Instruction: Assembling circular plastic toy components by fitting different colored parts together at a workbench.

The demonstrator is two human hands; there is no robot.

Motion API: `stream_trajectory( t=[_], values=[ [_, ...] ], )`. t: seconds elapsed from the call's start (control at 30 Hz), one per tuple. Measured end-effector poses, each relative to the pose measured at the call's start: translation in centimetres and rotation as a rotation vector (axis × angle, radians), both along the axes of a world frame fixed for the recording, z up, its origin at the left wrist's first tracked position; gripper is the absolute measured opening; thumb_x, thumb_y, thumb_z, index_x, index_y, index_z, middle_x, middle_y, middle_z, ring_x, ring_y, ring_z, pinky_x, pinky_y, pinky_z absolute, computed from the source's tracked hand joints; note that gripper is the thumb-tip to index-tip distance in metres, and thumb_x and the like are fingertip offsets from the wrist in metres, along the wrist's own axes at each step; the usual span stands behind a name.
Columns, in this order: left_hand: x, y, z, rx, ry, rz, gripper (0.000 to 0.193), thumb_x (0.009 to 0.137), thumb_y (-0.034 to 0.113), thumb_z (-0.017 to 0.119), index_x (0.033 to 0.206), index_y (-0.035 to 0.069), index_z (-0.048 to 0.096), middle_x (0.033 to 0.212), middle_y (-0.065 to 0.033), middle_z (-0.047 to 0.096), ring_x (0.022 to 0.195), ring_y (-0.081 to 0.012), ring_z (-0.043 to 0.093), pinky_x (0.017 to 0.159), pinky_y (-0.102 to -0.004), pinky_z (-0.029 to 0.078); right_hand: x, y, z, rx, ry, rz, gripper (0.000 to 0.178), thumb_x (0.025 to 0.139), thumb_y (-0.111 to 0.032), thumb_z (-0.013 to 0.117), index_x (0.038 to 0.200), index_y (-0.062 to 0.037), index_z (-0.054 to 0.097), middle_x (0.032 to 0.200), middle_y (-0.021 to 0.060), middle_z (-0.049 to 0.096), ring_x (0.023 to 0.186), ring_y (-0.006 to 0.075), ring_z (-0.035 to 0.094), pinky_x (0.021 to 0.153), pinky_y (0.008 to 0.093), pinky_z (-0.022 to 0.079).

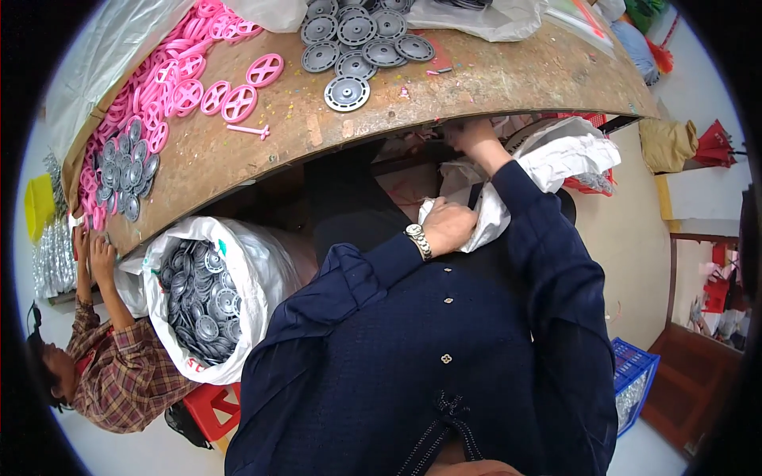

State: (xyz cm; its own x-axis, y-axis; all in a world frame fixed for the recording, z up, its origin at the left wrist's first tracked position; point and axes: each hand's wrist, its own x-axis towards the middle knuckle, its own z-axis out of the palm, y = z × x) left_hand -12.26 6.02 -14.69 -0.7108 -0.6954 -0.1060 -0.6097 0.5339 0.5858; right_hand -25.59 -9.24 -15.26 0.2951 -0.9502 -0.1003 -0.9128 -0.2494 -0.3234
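Observation:
My left hand (pixel 448 226), with a watch at the wrist, is closed on the edge of a white woven sack (pixel 494 222) by my lap. My right hand (pixel 479 141) reaches over the sack to the underside of the table's edge. Its fingers are partly hidden there, and I cannot make out whether they hold anything. Grey plastic wheel discs (pixel 347 93) lie piled on the table (pixel 484 79) ahead of me. A heap of pink plastic wheel rings (pixel 188 96) spreads along the table's left side, with a pink axle-like piece (pixel 249 130) near the front edge.
At my left stands a white sack (pixel 252 297) full of grey discs, beside a red stool (pixel 213 411). A co-worker in a plaid shirt (pixel 135 373) works at the table's left end. Red basket (pixel 591 181) and blue crate (pixel 635 373) stand on my right.

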Motion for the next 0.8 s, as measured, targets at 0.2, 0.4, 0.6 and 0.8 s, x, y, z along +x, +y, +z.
stream_trajectory(
  t=[0.2, 0.4, 0.6, 0.8],
  values=[
    [0.6, -1.5, 0.4, 0.025, 0.083, 0.215, 0.024, 0.089, 0.023, 0.051, 0.085, 0.007, 0.068, 0.087, -0.0200, 0.069, 0.085, -0.0404, 0.066, 0.076, -0.0521, 0.051, -7.0, -3.1, -4.5, -0.281, 0.222, -0.012, 0.047, 0.093, -0.040, 0.051, 0.120, -0.0042, 0.066, 0.124, 0.0213, 0.064, 0.117, 0.0386, 0.059, 0.104, 0.0469, 0.042],
    [3.1, -4.0, -1.1, 0.203, 0.112, 0.438, 0.030, 0.086, 0.026, 0.050, 0.094, 0.004, 0.069, 0.095, -0.0227, 0.068, 0.093, -0.0416, 0.065, 0.083, -0.0484, 0.051, -7.3, 3.4, 3.6, -0.148, -0.167, -0.029, 0.035, 0.092, -0.031, 0.058, 0.108, -0.0017, 0.069, 0.107, 0.0253, 0.067, 0.095, 0.0444, 0.065, 0.083, 0.0488, 0.052],
    [4.5, -6.8, -2.8, 0.243, 0.056, 0.448, 0.033, 0.086, 0.028, 0.052, 0.098, 0.004, 0.070, 0.100, -0.0211, 0.069, 0.095, -0.0400, 0.065, 0.083, -0.0440, 0.052, -7.9, 8.8, 9.3, -0.193, 0.017, -0.020, 0.041, 0.087, -0.031, 0.068, 0.118, -0.0043, 0.064, 0.112, 0.0178, 0.065, 0.112, 0.0380, 0.057, 0.100, 0.0453, 0.042],
    [5.6, -8.7, -5.4, 0.169, 0.317, 0.642, 0.026, 0.085, 0.024, 0.054, 0.093, 0.004, 0.070, 0.094, -0.0224, 0.067, 0.092, -0.0420, 0.064, 0.081, -0.0477, 0.051, -7.3, 13.7, 11.0, -0.069, -0.115, 0.210, 0.065, 0.079, -0.038, 0.075, 0.131, -0.0034, 0.056, 0.119, 0.0206, 0.063, 0.114, 0.0377, 0.057, 0.098, 0.0445, 0.045]
  ],
)
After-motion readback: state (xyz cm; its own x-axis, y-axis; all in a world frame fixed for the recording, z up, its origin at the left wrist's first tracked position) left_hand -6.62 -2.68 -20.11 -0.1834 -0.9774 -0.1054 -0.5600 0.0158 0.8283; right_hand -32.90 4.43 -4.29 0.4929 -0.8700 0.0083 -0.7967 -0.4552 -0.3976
